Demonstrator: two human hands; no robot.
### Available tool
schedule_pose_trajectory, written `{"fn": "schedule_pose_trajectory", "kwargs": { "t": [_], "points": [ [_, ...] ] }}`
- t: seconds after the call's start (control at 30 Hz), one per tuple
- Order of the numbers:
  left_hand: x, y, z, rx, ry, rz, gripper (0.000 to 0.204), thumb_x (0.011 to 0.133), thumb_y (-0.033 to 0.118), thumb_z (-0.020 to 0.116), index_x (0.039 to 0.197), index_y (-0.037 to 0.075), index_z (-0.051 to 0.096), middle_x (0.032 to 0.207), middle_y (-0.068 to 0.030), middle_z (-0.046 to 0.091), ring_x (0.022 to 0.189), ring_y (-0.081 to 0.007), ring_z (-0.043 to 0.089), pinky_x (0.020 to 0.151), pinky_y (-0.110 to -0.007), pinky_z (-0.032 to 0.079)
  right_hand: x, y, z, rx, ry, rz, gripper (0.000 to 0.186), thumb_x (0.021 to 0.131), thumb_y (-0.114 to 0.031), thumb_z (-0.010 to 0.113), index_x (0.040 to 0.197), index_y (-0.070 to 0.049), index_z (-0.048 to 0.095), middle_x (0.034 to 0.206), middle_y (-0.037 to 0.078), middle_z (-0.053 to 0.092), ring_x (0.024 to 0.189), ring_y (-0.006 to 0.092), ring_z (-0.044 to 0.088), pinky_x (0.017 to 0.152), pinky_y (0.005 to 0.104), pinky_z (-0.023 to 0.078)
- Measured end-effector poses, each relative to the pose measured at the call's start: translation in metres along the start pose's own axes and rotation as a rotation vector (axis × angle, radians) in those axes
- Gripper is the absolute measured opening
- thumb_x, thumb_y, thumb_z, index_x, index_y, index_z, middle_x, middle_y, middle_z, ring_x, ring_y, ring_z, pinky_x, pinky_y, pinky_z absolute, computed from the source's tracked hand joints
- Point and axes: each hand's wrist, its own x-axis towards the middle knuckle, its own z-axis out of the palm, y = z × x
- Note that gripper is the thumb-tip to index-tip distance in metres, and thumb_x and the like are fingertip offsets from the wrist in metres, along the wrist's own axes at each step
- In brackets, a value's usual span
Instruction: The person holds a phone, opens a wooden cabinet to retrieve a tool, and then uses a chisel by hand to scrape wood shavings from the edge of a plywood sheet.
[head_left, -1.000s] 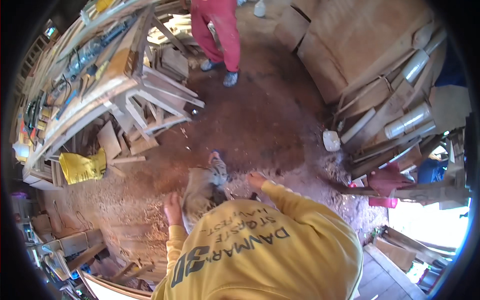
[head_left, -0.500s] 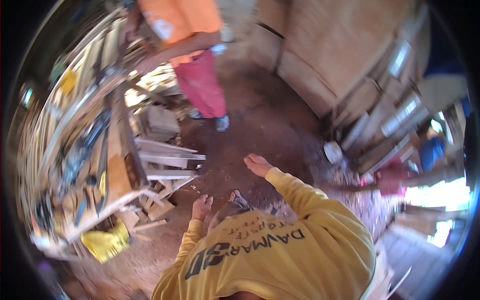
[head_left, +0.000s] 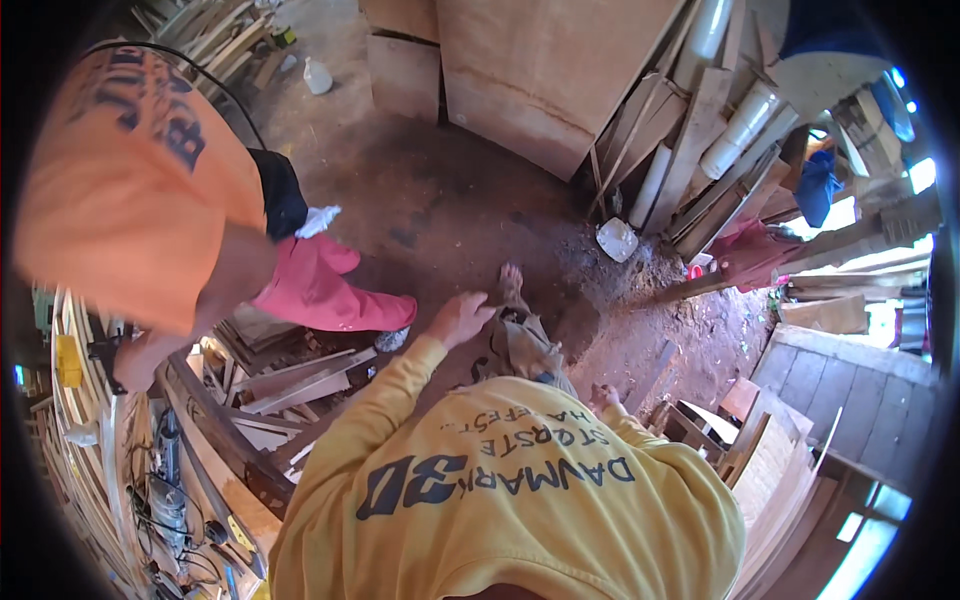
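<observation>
My left hand (head_left: 458, 318) hangs in front of my yellow sleeve, fingers loosely bent and apart, holding nothing. My right hand (head_left: 604, 398) shows partly beside my body, low at the right, with loose fingers and no object visible in it. My foot (head_left: 510, 280) is on the dirt floor (head_left: 480, 200). At my left, a co-worker in an orange shirt (head_left: 130, 210) and pink trousers stands by a cluttered workbench (head_left: 265, 510) with power tools (head_left: 168, 510); that person's hand (head_left: 138, 362) grips a dark object I cannot make out.
Large plywood sheets (head_left: 530, 75) lean ahead, beside boards, pale rolls (head_left: 735, 130) and a white container (head_left: 617, 239). A wooden post (head_left: 745, 280) crosses at the right, near a plank panel (head_left: 840, 390). Scrap wood (head_left: 310, 390) juts out at my left; more boards (head_left: 750, 460) stand at my right.
My view has swung, placing the co-worker close at the left and the plywood ahead. The co-worker now bends by the bench. My left hand has risen in the picture; my right has dropped.
</observation>
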Motion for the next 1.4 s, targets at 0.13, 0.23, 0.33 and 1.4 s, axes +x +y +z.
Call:
{"fn": "schedule_pose_trajectory", "kwargs": {
  "t": [0.13, 0.23, 0.33, 1.4],
  "points": [
    [0.105, 0.015, -0.030, -0.102, -0.113, -0.080, 0.046, 0.095, 0.036, 0.064, 0.121, -0.002, 0.066, 0.111, -0.0273, 0.069, 0.106, -0.0421, 0.067, 0.090, -0.045, 0.054, 0.056, -0.042, 0.026, 0.066, -0.034, -0.227, 0.035, 0.098, -0.036, 0.061, 0.082, -0.004, 0.064, 0.068, 0.003, 0.062, 0.061, 0.0201, 0.059, 0.057, 0.0360, 0.050],
    [0.175, 0.008, -0.049, -0.221, -0.130, -0.114, 0.045, 0.095, 0.034, 0.065, 0.123, -0.002, 0.065, 0.112, -0.0274, 0.069, 0.105, -0.0403, 0.068, 0.088, -0.042, 0.054, 0.163, -0.142, -0.007, -0.113, -0.123, -0.387, 0.034, 0.099, -0.035, 0.062, 0.084, -0.005, 0.063, 0.068, 0.002, 0.061, 0.060, 0.0184, 0.058, 0.055, 0.0350, 0.049],
    [0.223, -0.009, -0.070, -0.200, -0.038, -0.369, 0.047, 0.098, 0.035, 0.064, 0.126, -0.002, 0.064, 0.115, -0.0257, 0.070, 0.106, -0.0369, 0.070, 0.092, -0.040, 0.054, 0.212, -0.345, -0.044, 0.345, -0.158, 0.019, 0.029, 0.102, -0.036, 0.054, 0.100, -0.009, 0.063, 0.069, 0.006, 0.062, 0.050, 0.0131, 0.050, 0.047, 0.0309, 0.042],
    [0.844, -0.123, -0.532, -0.983, 0.558, 0.230, 0.050, 0.107, 0.039, 0.054, 0.125, -0.007, 0.061, 0.121, -0.0079, 0.066, 0.118, -0.0142, 0.057, 0.103, -0.029, 0.043, 0.369, -0.669, 0.076, 1.017, 0.079, -0.119, 0.033, 0.099, -0.035, 0.068, 0.094, -0.002, 0.063, 0.083, 0.001, 0.065, 0.076, 0.0104, 0.056, 0.063, 0.0315, 0.046]
  ]
}}
